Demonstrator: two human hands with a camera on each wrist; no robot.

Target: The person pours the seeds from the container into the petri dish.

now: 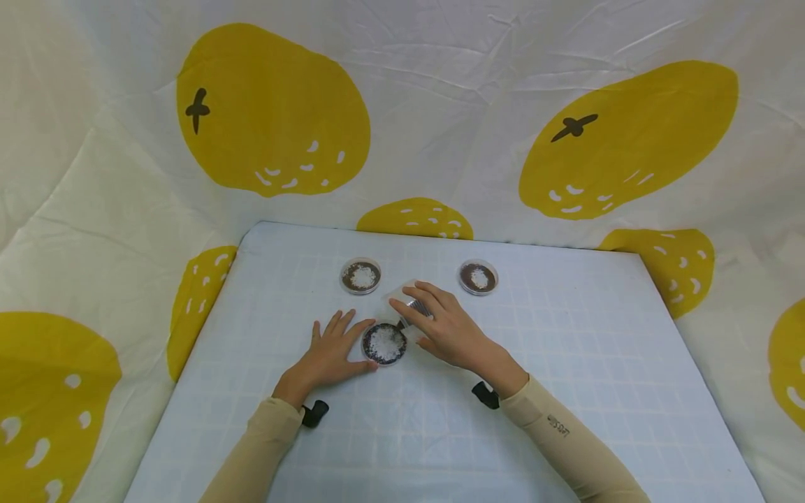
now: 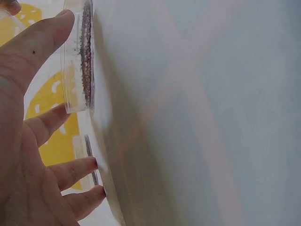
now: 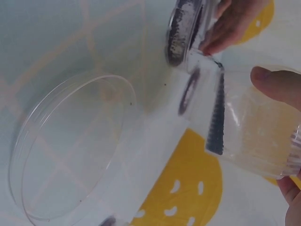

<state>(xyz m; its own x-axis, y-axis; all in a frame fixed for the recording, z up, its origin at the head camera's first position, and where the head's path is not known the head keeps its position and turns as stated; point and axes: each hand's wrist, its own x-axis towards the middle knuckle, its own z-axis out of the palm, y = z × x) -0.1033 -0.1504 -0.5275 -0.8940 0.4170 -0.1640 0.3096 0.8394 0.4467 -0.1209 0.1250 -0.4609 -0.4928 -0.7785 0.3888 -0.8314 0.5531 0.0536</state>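
My left hand (image 1: pixel 330 356) holds a round clear petri dish (image 1: pixel 385 344) between thumb and index finger, its other fingers spread. White grains lie over a dark layer in this dish. My right hand (image 1: pixel 455 328) grips a clear plastic container (image 3: pixel 254 122), tipped towards the dish. A band of dark grains (image 3: pixel 217 117) has gathered along one inner side of the container, and its dark corner is right at the dish's rim. Below the container, a clear petri dish lid or dish (image 3: pixel 115 77) lies on the table in the right wrist view; my right hand largely hides it from the head.
Two more petri dishes stand further back, one on the left (image 1: pixel 361 276) and one on the right (image 1: pixel 479 278), each with white grains on a dark layer. A pale checked cloth covers the table (image 1: pixel 402 447). Behind it hangs a white curtain (image 1: pixel 440 140) with yellow fruit shapes.
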